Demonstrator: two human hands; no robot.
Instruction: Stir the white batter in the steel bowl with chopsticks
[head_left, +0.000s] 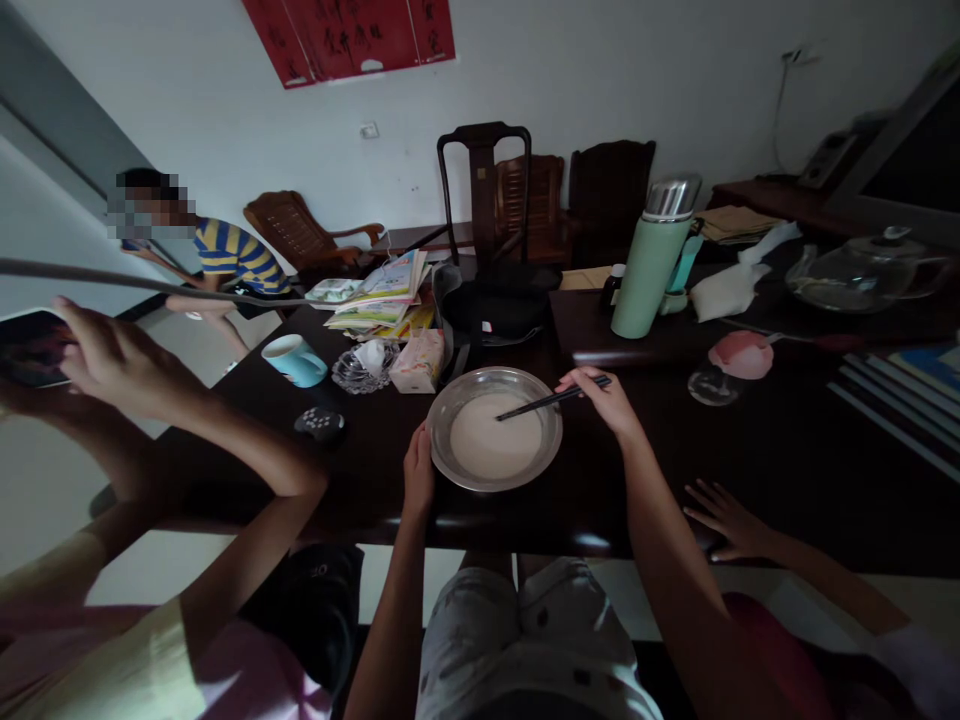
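Observation:
A wide metal bowl (551,418) stands on the dark table, part filled with a pale, milky liquid (491,445). My left hand (418,468) grips its left side at the rim, the fingertips partly hidden. In my right hand (602,398) is a pair of dark chopsticks (534,404), pinched near their upper end. They slant down to the left, and their tips reach into the liquid near the middle of the bowl. Just behind the bowl is a tissue pack (418,362).
Other people sit close on both sides: a hand with a phone (34,348) at left, a spread hand (724,515) at right. Around the table are a blue mug (295,362), glass ashtray (352,370), green thermos (649,270), glass teapot (859,275) and stacked books (900,400).

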